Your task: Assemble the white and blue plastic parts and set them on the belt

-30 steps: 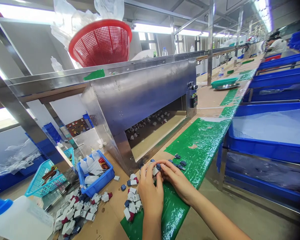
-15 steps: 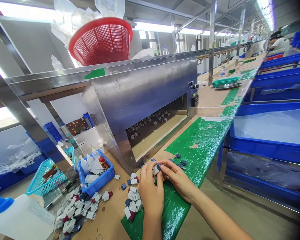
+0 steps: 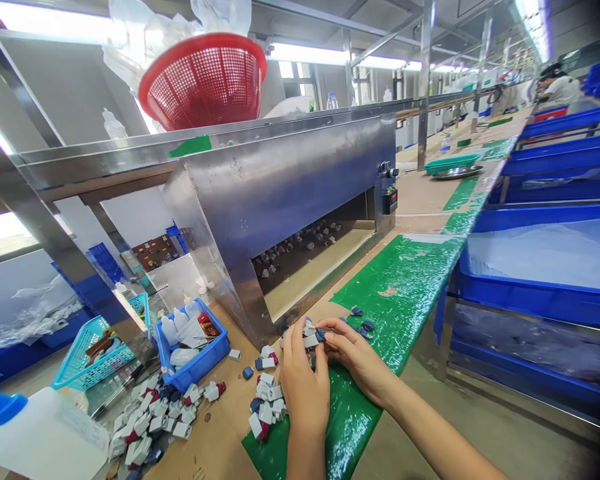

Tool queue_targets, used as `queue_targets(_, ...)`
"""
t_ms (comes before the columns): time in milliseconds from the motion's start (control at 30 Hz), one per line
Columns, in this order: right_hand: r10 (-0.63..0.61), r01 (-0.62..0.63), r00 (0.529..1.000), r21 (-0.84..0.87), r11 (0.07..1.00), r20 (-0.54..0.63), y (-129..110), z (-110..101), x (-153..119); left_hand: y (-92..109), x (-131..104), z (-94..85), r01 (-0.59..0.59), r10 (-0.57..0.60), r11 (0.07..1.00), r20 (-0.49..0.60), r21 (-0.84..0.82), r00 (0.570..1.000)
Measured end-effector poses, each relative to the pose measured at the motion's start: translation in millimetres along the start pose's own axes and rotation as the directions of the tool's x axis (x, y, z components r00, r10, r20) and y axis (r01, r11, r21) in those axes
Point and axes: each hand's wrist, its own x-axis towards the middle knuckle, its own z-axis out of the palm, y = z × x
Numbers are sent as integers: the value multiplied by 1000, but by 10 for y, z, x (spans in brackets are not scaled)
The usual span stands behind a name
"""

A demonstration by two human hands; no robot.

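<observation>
Over the front of the bench, my left hand [image 3: 304,380] is closed on a small white block [image 3: 311,341], thumb on the near side. The fingertips of my right hand [image 3: 349,350] pinch a small dark blue piece [image 3: 321,335] against the block's right end; whether the two are joined I cannot tell. Left of my left hand lies a small heap of white, dark blue and dark red pieces [image 3: 267,400]. Several loose dark blue pieces [image 3: 365,327] rest on the green covering [image 3: 395,280] beyond my right hand.
A metal oven-like box [image 3: 290,180] with an open slot stands behind my hands, small pieces inside. To the left are a larger pile of blocks [image 3: 150,420], a white bottle [image 3: 45,437], a blue basket [image 3: 195,380] and a turquoise basket [image 3: 75,380]. Blue trays [image 3: 540,283] line the right.
The white block and dark blue piece have turned between my fingers, so more of the block's side shows. My hands have barely shifted; the surroundings look the same.
</observation>
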Motion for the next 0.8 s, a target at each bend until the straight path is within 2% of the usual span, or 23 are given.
queue_targets(267, 10, -10, 999, -4, 1000, -43, 7, 6, 3, 47, -12, -25, 4, -4, 1000, -2, -15, 1000)
queue_targets(567, -35, 34, 997, -24, 999, -72, 19, -5, 34, -36, 34, 8, -28, 27, 1000, -20, -13, 999)
queue_targets(800, -57, 50, 995, -89, 995, -80, -5, 1, 20, -66, 11, 7, 50, -52, 997, -38, -59, 998)
